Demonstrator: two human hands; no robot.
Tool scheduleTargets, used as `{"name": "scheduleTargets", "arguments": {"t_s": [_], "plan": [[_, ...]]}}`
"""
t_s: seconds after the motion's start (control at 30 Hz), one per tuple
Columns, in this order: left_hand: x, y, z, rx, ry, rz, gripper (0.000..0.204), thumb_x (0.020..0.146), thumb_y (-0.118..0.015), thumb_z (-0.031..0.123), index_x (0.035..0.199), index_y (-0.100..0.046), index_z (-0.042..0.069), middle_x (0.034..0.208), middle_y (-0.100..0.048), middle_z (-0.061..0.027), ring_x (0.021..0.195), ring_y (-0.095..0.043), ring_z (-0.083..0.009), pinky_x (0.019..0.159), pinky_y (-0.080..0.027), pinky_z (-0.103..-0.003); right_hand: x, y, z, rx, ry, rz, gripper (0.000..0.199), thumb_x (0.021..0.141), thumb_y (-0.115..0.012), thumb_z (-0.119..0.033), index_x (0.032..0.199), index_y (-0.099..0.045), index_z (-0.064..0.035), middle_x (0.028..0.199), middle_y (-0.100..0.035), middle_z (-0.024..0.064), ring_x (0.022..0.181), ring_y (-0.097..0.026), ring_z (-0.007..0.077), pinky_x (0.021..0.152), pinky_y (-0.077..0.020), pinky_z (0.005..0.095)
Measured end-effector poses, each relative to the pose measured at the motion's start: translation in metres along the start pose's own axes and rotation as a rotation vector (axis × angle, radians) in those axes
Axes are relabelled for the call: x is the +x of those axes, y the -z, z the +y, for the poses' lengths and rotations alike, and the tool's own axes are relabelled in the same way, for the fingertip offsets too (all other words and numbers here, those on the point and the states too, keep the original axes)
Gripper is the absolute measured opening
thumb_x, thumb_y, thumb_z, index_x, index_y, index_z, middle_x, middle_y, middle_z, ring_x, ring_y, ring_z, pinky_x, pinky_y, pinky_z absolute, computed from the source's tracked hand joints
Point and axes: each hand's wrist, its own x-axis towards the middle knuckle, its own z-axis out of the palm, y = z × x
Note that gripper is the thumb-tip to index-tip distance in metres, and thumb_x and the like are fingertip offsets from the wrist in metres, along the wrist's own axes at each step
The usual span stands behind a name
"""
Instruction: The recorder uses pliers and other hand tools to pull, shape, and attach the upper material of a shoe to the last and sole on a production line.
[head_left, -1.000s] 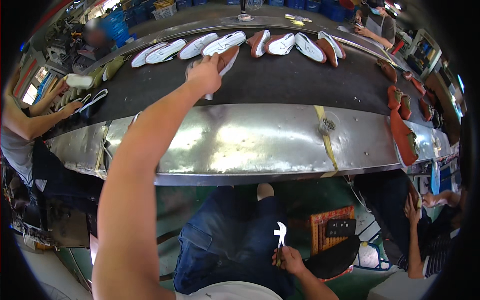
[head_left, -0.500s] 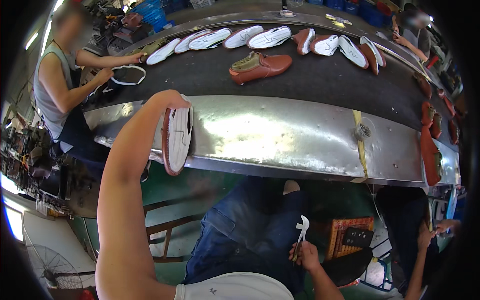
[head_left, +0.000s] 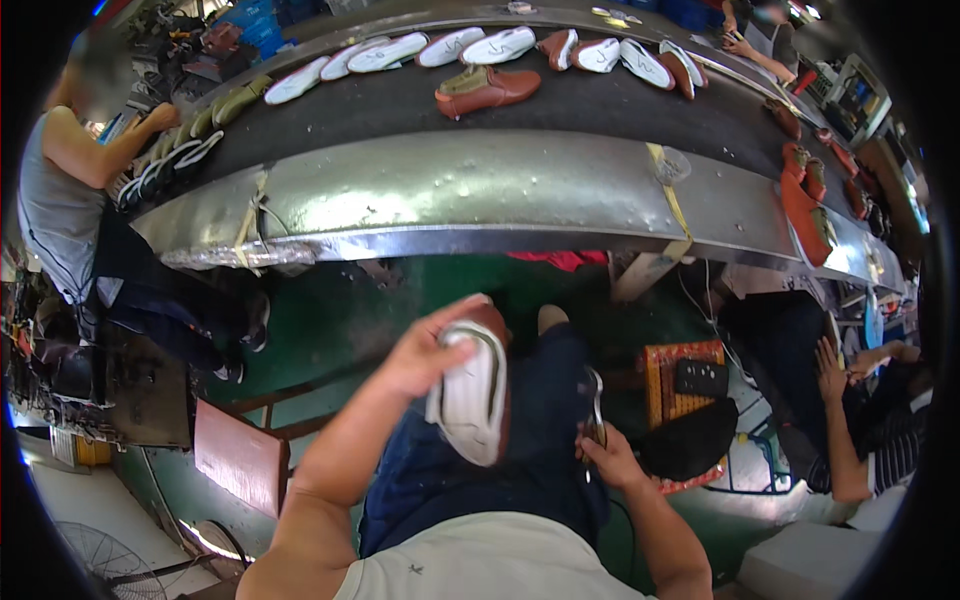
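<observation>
In front of my lap, my left hand (head_left: 428,352) grips a brown shoe (head_left: 470,405) with a white sole side turned up toward me. My thumb presses on the white face, and the fingers go out of sight behind the shoe. To the right, my right hand (head_left: 608,458) is closed round the handle of a hammer (head_left: 597,400), whose metal head points up. Hammer and shoe are apart. On the dark belt of the bench ahead, a single brown shoe with an olive top (head_left: 487,92) stands upright, beyond both hands.
Several white-soled shoes (head_left: 500,46) line the belt's far side. A metal bench edge (head_left: 400,190) crosses ahead. At left a person (head_left: 70,200) handles shoes; at right sits another person (head_left: 840,400). A patterned seat (head_left: 662,390) with a black phone-like object is beside my right hand.
My left hand has drawn the shoe back from the metal bench edge to above my lap. The hammer stays in my right hand, its head turned. The person at left has moved an arm toward the belt.
</observation>
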Motion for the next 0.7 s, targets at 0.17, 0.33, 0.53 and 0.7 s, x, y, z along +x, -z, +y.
{"name": "scheduleTargets", "arguments": {"t_s": [0.17,0.33,0.53,0.7], "plan": [[-0.024,-0.040,-0.096,0.055,0.048,0.074,0.069,0.097,-0.073,0.019,0.156,-0.039,0.012,0.125,-0.063,-0.0045,0.114,-0.058,-0.0130,0.103,-0.046,-0.030,-0.040,-0.037,-0.059,-0.249,0.085,-0.065,0.026,0.103,-0.059,-0.020,0.118,-0.060,0.0006,0.092,-0.070,0.0059,0.074,-0.065,0.0116,0.070,-0.0524,0.0278],[-0.030,-0.047,-0.088,0.022,0.057,0.028,0.057,0.102,-0.066,0.025,0.150,-0.039,0.010,0.126,-0.060,-0.0048,0.117,-0.056,-0.0152,0.103,-0.046,-0.031,-0.049,-0.060,-0.086,-0.303,-0.075,-0.255,0.034,0.104,-0.055,-0.012,0.134,-0.054,0.0032,0.114,-0.068,0.0089,0.098,-0.067,0.0143,0.083,-0.0536,0.0299],[-0.036,-0.029,-0.110,0.160,-0.047,-0.062,0.057,0.106,-0.056,0.028,0.154,-0.032,0.008,0.143,-0.049,-0.0144,0.138,-0.044,-0.0274,0.118,-0.031,-0.038,-0.029,-0.067,-0.097,-0.115,-0.028,-0.358,0.025,0.103,-0.056,-0.018,0.119,-0.062,-0.0001,0.100,-0.070,0.0074,0.092,-0.064,0.0134,0.079,-0.0539,0.0317],[-0.039,-0.028,-0.090,0.457,-0.092,-0.008,0.051,0.104,-0.057,0.025,0.149,-0.042,0.006,0.150,-0.046,-0.0188,0.143,-0.041,-0.0321,0.119,-0.031,-0.039,-0.019,-0.072,-0.129,-0.052,-0.364,-0.349,0.023,0.104,-0.056,-0.020,0.114,-0.063,0.0001,0.096,-0.069,0.0098,0.088,-0.069,0.0195,0.076,-0.0567,0.0385]]}}
